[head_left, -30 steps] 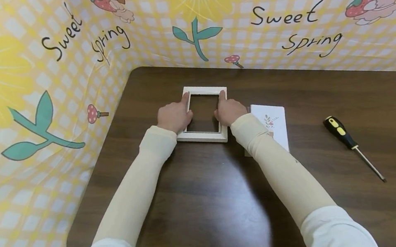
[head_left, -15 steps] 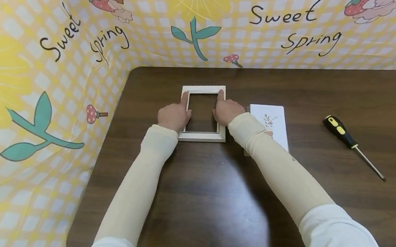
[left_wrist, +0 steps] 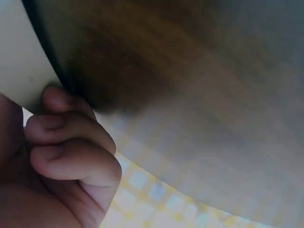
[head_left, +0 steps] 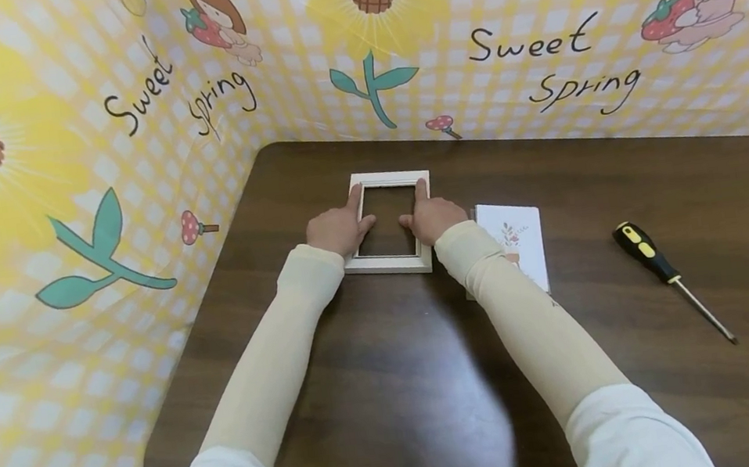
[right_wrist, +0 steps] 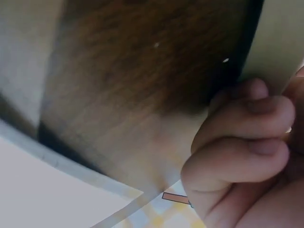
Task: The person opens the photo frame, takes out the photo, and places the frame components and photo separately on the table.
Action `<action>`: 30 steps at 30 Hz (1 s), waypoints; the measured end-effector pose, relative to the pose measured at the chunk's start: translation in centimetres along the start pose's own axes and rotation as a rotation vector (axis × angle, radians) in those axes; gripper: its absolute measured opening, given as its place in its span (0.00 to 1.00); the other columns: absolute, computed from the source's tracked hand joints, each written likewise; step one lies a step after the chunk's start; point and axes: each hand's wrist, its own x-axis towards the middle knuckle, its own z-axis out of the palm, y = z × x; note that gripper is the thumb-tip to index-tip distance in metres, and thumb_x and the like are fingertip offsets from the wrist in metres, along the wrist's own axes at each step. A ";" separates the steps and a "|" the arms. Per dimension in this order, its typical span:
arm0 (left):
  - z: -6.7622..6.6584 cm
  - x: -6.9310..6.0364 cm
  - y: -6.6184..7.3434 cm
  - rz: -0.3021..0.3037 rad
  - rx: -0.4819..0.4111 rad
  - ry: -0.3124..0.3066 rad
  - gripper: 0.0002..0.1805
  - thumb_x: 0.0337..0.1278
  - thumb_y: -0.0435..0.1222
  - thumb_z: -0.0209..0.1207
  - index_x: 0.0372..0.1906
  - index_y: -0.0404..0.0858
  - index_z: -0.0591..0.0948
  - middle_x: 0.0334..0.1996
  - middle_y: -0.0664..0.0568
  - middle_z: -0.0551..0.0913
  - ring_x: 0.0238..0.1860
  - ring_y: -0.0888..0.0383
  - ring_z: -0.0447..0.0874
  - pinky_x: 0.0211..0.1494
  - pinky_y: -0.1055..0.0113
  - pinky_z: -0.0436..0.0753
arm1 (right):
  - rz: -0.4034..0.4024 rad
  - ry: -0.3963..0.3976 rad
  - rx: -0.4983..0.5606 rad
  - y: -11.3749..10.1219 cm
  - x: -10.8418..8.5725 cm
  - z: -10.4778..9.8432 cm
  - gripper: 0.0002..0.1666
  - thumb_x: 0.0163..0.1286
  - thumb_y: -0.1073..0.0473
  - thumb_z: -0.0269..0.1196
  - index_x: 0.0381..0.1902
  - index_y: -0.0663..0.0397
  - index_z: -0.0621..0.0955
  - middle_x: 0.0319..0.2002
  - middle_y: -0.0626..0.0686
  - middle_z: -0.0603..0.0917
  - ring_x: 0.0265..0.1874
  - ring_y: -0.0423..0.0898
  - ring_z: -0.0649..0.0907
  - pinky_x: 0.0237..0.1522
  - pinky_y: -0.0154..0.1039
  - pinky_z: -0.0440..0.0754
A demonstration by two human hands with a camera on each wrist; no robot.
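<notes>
A white picture frame (head_left: 389, 265) lies flat on the dark wooden table, with the tabletop visible through its opening. On its left side is my left hand (head_left: 335, 231), index finger stretched along the rail and thumb over the opening. My right hand (head_left: 439, 217) holds the opposite rail in the same manner. Both wrist views show the other fingers, such as the left hand's fingers (left_wrist: 76, 156) and the right hand's fingers (right_wrist: 237, 156), curled against the frame's outer edge. A white card (head_left: 524, 233) printed with a plant lies right of the frame, partly covered by the right sleeve.
A screwdriver (head_left: 646, 249) with a black and yellow handle lies farther right on the table (head_left: 395, 388). Yellow checked cloth (head_left: 297, 78) with printed flowers hangs behind the table and along its left side.
The head view has shifted slightly. Both thumbs now reach farther inward over the frame's opening. The hands stay on the same two rails, and the card and screwdriver lie as before.
</notes>
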 end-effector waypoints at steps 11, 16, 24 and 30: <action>-1.8 -0.5 3.8 -0.035 -0.016 0.141 0.33 0.76 0.55 0.47 0.71 0.37 0.70 0.23 0.43 0.82 0.25 0.45 0.84 0.29 0.50 0.81 | -0.022 0.226 0.025 3.6 -1.9 -2.8 0.38 0.79 0.45 0.51 0.75 0.63 0.61 0.44 0.68 0.85 0.40 0.63 0.86 0.42 0.56 0.82; -2.7 -1.0 8.5 0.114 -0.152 0.140 0.20 0.75 0.44 0.46 0.59 0.37 0.78 0.36 0.43 0.86 0.33 0.46 0.85 0.35 0.49 0.83 | 0.004 0.279 0.021 7.2 -4.6 -4.8 0.27 0.78 0.52 0.50 0.64 0.68 0.73 0.45 0.70 0.84 0.41 0.65 0.85 0.40 0.59 0.82; -0.6 -1.5 15.1 0.202 -0.249 -0.005 0.23 0.75 0.42 0.48 0.67 0.36 0.73 0.45 0.45 0.86 0.38 0.50 0.85 0.42 0.53 0.82 | 0.054 0.306 0.037 13.5 -7.8 -4.1 0.23 0.75 0.59 0.47 0.57 0.71 0.76 0.43 0.71 0.83 0.39 0.66 0.84 0.40 0.61 0.81; 0.8 -1.1 18.4 0.155 -0.201 -0.031 0.30 0.71 0.41 0.50 0.73 0.32 0.65 0.49 0.40 0.83 0.42 0.47 0.84 0.46 0.53 0.82 | 0.031 0.254 0.104 16.2 -8.5 -3.3 0.31 0.73 0.63 0.48 0.72 0.67 0.65 0.56 0.71 0.80 0.51 0.65 0.81 0.53 0.59 0.77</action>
